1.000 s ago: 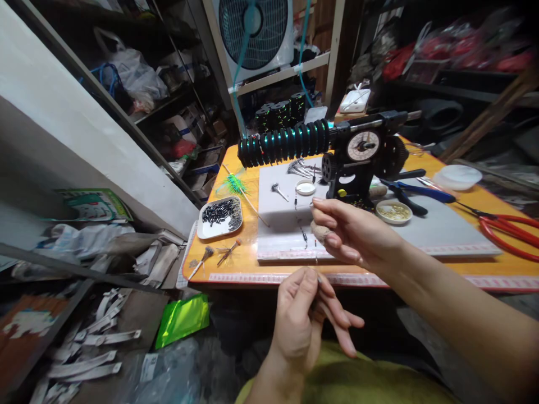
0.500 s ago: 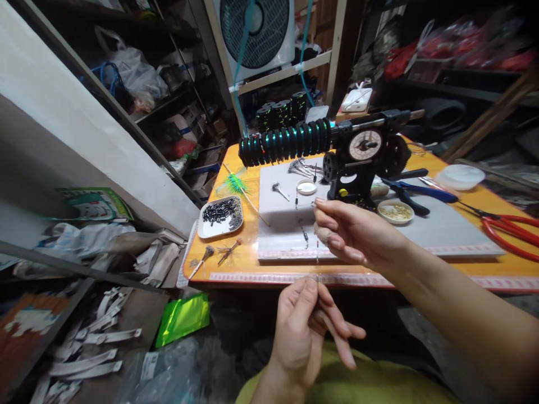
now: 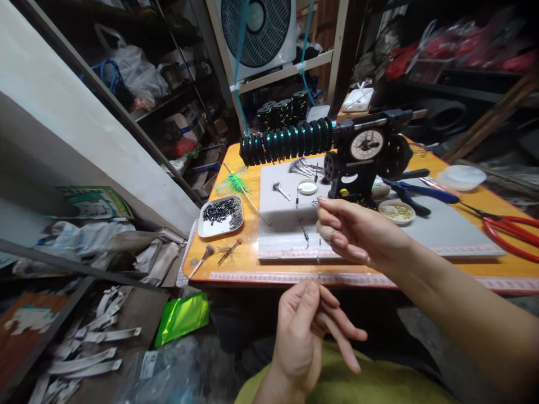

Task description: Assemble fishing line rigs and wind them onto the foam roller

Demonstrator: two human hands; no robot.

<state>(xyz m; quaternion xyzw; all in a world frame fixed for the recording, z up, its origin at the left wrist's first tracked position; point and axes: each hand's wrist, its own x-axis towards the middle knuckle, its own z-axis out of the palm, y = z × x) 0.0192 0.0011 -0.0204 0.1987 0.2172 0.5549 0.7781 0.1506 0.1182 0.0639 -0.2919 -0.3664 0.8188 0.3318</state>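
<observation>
Above my lap, my left hand (image 3: 301,325) pinches a thin fishing line between thumb and forefinger, its other fingers loosely stretched out. Over the front of the grey board (image 3: 280,224), my right hand (image 3: 347,224) has thumb and forefinger together at the line's upper part, with a tiny hook-like piece at the tips. One finger of that hand wears a pale wrap. Between the hands the line (image 3: 319,261) runs nearly upright and carries small fittings. Another line with small black cylinders (image 3: 306,238) hangs or lies just left of my right hand; I cannot tell which.
Behind the hands stands a black winding machine (image 3: 357,157) with a ribbed spool stack (image 3: 286,138). A white tray of black tubes (image 3: 206,229) sits left. A dish of gold bits (image 3: 396,220), blue-handled pliers (image 3: 433,192) and red-handled scissors (image 3: 505,233) are right.
Both hands hold almost the same pose. They have shifted very slightly right in the view, and my left fingertips are a little lower.
</observation>
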